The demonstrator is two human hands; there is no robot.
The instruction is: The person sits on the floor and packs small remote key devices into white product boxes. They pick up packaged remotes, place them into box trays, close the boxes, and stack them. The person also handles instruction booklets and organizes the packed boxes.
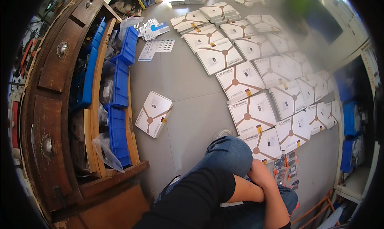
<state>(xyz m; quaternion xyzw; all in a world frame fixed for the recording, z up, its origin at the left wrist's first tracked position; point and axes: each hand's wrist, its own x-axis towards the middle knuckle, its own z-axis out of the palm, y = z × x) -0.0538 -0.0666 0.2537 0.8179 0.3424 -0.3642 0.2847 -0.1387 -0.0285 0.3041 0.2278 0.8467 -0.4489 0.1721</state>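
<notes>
My bare forearms cross over my bent, jeans-clad knees (pixel 231 154). My right hand (pixel 258 172) rests against the side of the left-hand knee; its fingers are largely hidden. My left forearm runs behind the right forearm, which hides the left hand. Just beyond the knees lies a white cardboard box with brown bands (pixel 271 139), one of many laid in rows on the floor. Packaged remote key fobs with orange edges (pixel 292 169) lie right of my right hand. A single matching box (pixel 154 113) lies apart, at the left. Part of a white object (pixel 231 204) shows below my left forearm.
A worn wooden drawer cabinet (pixel 55 70) lines the left, with blue plastic bins (pixel 118 130) and clear bags. Printed sheets (pixel 157 45) lie on the grey floor. White shelving (pixel 349 181) stands right, above a folding wooden frame (pixel 315 209). A shoe (pixel 222 133) shows past my knee.
</notes>
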